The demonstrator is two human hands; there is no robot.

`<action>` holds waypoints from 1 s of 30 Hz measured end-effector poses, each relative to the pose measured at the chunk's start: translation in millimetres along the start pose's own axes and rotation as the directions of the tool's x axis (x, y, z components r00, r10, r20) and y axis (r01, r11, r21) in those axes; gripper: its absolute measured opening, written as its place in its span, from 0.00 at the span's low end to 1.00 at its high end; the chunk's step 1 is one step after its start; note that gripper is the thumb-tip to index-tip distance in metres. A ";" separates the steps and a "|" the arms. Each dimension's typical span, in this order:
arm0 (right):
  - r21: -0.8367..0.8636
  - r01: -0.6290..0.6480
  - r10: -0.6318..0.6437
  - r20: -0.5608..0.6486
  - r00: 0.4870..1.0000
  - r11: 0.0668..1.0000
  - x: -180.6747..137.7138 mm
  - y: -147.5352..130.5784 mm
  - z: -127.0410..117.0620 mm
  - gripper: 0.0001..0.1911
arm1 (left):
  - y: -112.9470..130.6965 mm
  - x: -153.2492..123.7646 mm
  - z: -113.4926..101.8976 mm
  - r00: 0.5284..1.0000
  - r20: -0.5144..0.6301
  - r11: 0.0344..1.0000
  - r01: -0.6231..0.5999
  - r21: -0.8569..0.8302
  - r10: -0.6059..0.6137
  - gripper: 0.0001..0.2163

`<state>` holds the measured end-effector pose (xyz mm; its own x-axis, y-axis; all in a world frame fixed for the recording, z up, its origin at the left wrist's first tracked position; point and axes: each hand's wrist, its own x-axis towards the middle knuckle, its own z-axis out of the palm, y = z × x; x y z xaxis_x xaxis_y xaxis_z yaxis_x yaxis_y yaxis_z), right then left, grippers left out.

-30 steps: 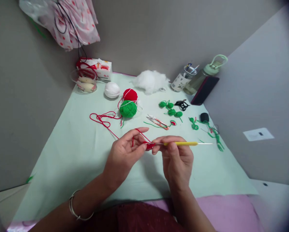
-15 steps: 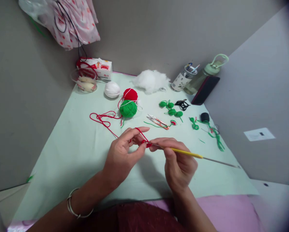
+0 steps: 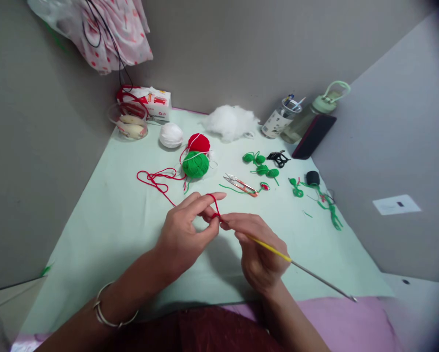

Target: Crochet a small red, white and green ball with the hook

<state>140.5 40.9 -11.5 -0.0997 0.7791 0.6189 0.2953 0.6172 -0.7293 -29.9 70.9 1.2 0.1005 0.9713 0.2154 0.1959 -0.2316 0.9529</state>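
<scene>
Use the round green yarn ball (image 3: 196, 165) as the landmark. The small red yarn piece (image 3: 215, 216) is nearer the person than this ball and slightly right of it. The left hand (image 3: 184, 230) pinches the piece, its forefinger extended under a taut red strand; the right hand (image 3: 261, 249) grips the slim metal hook with a yellow handle (image 3: 268, 247), its fingertips meeting the piece. The hook's working tip is hidden. Risk: a loop may slip off the tip if the forefinger lowers and tension drops, or if the hook withdraws at a poor angle. Risk: the loose red yarn loops (image 3: 153, 181), left of and nearer than the landmark, may draw into a knot if pulled sharply, since they cross on the surface (image 3: 112, 225).
</scene>
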 end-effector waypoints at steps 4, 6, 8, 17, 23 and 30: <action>0.090 -0.031 0.039 -0.088 0.995 0.995 1.3 2.3 9.3 0.13 | 5.6 0.7 0.0 0.981 0.051 0.969 0.192 -0.152 -0.187 0.21; 0.172 -0.081 0.107 -0.150 0.983 0.982 3.6 2.1 13.1 0.11 | 8.8 -0.4 0.9 0.959 0.071 0.931 0.282 -0.232 -0.273 0.21; 0.239 -0.139 0.188 -0.194 0.963 0.961 5.8 1.5 14.8 0.10 | 10.8 -1.8 2.5 0.939 0.084 0.885 0.342 -0.316 -0.333 0.19; -0.297 0.044 -0.079 -0.106 0.991 0.954 -6.9 2.5 8.0 0.22 | 9.1 -8.1 12.0 0.917 0.045 0.773 0.359 -0.523 -0.395 0.23; -0.170 0.043 -0.066 -0.132 0.989 0.984 -6.1 -0.8 3.5 0.23 | 6.8 -3.8 5.7 0.798 0.408 0.438 0.590 -0.678 -0.443 0.26; 0.375 -0.278 0.370 -0.200 0.907 0.885 7.4 -7.8 -2.7 0.08 | 8.6 -6.6 0.7 0.893 0.170 0.668 0.428 -0.609 -0.418 0.19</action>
<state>140.0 41.5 -0.4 0.2088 0.9130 0.3503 -0.0673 0.3708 -0.9263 -28.1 62.4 7.9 0.1733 0.9546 -0.2422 -0.4199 0.2940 0.8586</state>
